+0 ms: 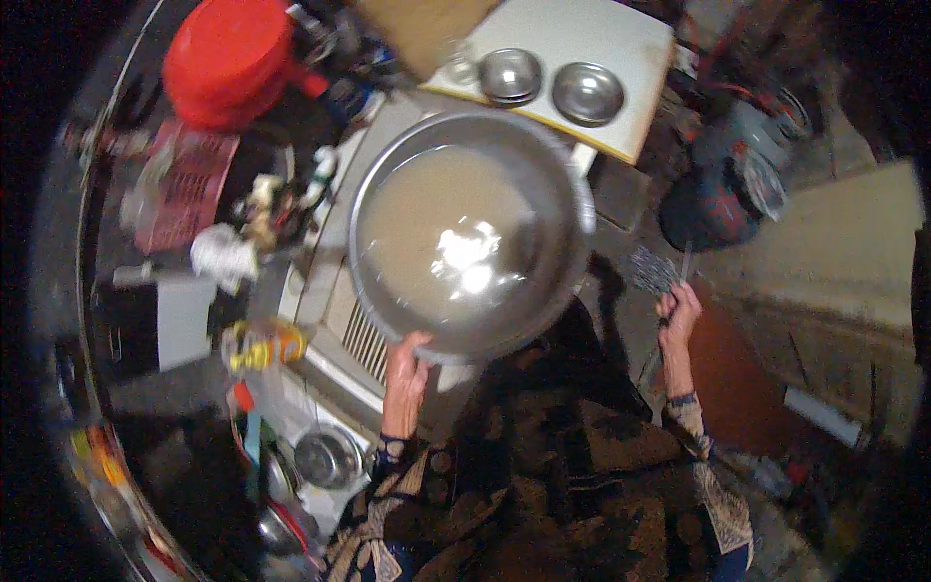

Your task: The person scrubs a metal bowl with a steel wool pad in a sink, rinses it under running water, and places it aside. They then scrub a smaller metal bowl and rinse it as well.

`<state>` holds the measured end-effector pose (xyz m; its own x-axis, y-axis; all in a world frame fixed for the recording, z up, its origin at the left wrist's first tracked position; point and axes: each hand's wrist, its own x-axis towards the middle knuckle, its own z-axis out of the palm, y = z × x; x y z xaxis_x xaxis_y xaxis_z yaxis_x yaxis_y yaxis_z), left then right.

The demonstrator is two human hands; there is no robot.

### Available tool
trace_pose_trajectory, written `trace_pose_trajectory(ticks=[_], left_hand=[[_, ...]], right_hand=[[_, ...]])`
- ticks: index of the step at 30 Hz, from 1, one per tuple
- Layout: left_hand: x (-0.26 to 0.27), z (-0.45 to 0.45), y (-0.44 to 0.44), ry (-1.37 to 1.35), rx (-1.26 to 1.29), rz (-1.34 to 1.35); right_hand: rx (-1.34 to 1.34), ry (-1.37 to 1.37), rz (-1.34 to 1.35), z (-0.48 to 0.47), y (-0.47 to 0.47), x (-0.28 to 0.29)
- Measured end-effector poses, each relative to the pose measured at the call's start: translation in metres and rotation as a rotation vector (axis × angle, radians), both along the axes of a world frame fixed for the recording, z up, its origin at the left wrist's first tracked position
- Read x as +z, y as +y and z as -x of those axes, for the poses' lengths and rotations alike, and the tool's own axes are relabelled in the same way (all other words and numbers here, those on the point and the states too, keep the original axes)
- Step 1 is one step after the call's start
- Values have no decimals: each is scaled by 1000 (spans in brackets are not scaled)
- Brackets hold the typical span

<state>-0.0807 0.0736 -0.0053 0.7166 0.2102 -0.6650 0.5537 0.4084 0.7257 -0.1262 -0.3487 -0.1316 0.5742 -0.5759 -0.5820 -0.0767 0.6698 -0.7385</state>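
Observation:
A large round metal basin [582, 211] is before me, holding cloudy, beige water [429, 211] that reflects a bright light. My left hand [406, 375] grips the basin's near rim, thumb and fingers around the edge. Off to the right, apart from the basin, my right hand [680, 314] holds a grey wiry scrubber [652, 270]; blur hides its exact make. A thin pale strip stands up beside those fingers.
Two shiny metal bowls [510, 76] [588, 94] sit on a white board [618, 33] beyond the basin. A red plastic tub [225, 62] and a pink basket [190, 189] are at left. Near my left forearm is a metal pot [328, 457]. Dark containers [709, 211] stand at right.

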Motion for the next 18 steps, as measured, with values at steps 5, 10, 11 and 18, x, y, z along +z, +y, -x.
trace_pose_trajectory(ticks=[5, 10, 11, 18], left_hand=[[20, 3, -47, -8, -93, 87], [25, 8, -108, 10, -247, 25], [24, 7, -122, -121, -294, 57], [24, 12, -233, -24, -564, -194]], right_hand=[[-35, 30, 52, 35, -28, 1], [-117, 8, 119, 71, -81, 11], [-127, 13, 125, 76, -94, 9], [-81, -68, 696, 104, -187, -20]])
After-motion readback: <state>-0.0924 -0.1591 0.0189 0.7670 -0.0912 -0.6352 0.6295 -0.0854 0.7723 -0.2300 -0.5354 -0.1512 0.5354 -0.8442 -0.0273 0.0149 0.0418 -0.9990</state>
